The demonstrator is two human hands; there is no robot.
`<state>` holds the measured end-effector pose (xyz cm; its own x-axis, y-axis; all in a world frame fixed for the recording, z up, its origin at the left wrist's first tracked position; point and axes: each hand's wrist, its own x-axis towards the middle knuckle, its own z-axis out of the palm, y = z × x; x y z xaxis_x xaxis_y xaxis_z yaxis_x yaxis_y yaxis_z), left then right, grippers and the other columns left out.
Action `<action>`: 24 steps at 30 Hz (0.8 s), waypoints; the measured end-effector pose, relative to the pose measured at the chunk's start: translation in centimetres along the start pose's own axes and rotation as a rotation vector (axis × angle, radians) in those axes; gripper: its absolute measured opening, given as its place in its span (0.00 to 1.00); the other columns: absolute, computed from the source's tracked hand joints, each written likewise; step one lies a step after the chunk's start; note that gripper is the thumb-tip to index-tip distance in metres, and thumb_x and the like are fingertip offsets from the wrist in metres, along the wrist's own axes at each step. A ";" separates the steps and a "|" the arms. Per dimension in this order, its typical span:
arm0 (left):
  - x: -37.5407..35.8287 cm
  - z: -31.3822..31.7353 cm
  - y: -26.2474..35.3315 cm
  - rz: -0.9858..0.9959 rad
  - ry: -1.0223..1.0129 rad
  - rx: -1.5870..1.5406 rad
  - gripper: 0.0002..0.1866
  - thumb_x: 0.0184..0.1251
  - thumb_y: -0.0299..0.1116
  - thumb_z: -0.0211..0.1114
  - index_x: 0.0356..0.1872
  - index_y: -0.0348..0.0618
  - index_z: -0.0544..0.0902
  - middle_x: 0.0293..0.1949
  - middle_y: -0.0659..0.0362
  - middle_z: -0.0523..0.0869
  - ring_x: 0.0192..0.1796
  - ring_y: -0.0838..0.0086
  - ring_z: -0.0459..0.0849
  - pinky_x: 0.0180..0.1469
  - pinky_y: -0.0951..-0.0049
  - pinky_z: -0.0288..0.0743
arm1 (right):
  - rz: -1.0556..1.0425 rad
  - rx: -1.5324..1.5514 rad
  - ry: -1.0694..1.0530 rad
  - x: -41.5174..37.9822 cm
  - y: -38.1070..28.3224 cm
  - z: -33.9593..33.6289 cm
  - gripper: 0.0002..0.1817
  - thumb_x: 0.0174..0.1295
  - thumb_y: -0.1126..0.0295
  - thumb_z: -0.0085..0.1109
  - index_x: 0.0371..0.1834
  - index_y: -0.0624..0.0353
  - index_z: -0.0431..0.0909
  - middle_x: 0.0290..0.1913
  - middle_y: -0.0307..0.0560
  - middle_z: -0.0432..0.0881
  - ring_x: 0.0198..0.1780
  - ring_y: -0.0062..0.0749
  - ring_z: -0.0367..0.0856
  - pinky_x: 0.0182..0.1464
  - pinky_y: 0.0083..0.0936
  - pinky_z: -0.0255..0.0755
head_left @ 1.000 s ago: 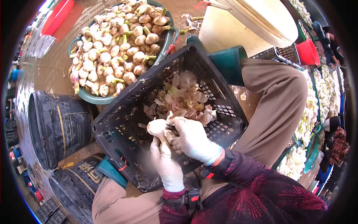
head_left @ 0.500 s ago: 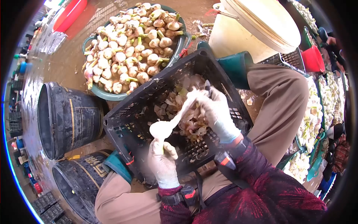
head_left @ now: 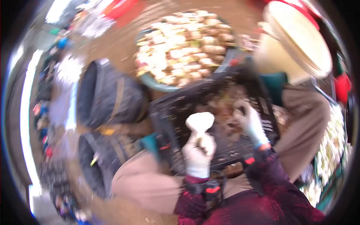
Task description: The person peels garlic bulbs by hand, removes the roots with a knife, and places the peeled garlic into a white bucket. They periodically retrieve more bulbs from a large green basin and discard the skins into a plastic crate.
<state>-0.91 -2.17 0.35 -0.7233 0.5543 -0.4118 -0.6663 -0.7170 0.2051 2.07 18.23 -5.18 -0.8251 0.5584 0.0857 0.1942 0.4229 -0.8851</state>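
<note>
In my gloved left hand (head_left: pixel 198 153), closed round the stem end, is a white peeled garlic bulb (head_left: pixel 200 122) pointing up over the near part of a black plastic crate (head_left: pixel 165 110). My gloved right hand (head_left: pixel 250 122) hovers over the crate's right side, apart from the bulb. Its fingers are curled; motion blur hides what they grip, though something dark shows near the fingertips. Loose garlic skins (head_left: pixel 225 103) lie in the crate below. Beyond it, a green basin (head_left: pixel 159 87) is heaped with unpeeled garlic bulbs (head_left: pixel 183 48).
Two dark buckets, one upper (head_left: pixel 107 93) and one lower (head_left: pixel 90 161), lie tilted at left. A cream bucket (head_left: pixel 275 56) stands at upper right. Peeled garlic (head_left: pixel 330 146) fills containers at far right. My bent legs flank the crate.
My right hand has come away from the bulb, and the strip of pale skin stretched between the hands is gone. The bulb is more upright. The whole view has shifted and blurred.
</note>
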 end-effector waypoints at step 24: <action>29.8 7.2 24.5 0.405 0.503 1.552 0.21 0.60 0.29 0.65 0.55 0.36 0.77 0.31 0.58 0.85 0.27 0.76 0.83 0.28 0.80 0.79 | 0.222 -0.012 -0.390 -0.8 -2.2 0.4 0.12 0.63 0.70 0.56 0.46 0.63 0.69 0.23 0.65 0.78 0.28 0.64 0.79 0.30 0.52 0.71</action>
<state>-40.06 -0.14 -0.46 -0.9595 0.0505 -0.2771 -0.2227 0.4664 0.8561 2.10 16.57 -3.49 -0.9006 0.3269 -0.2863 0.3934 0.3332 -0.8569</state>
